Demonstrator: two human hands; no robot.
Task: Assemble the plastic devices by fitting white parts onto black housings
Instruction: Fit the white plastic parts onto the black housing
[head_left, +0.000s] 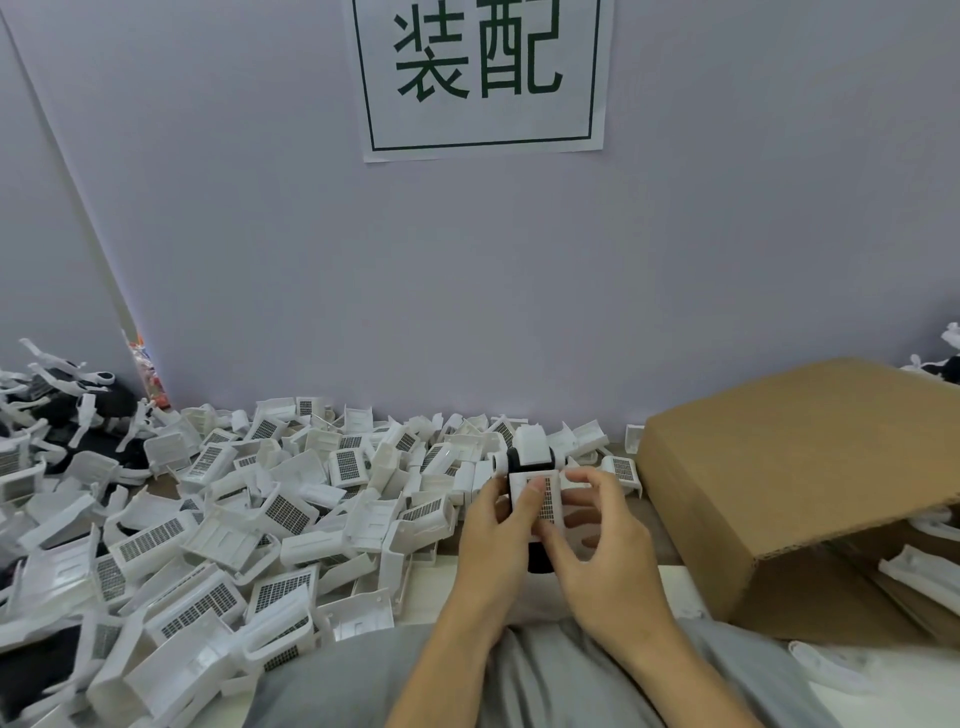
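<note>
Both hands hold one device (535, 486) just left of the cardboard box (800, 483). The left hand (493, 535) and right hand (597, 540) have fingers clamped on it, hiding most of its black housing (540, 558). Loose white parts (249, 514) heap the bench left of the box.

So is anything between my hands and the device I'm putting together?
Nothing visible. Both the left hand and the right hand already hold the device, thumbs pressing its white grille part onto the black housing.
</note>
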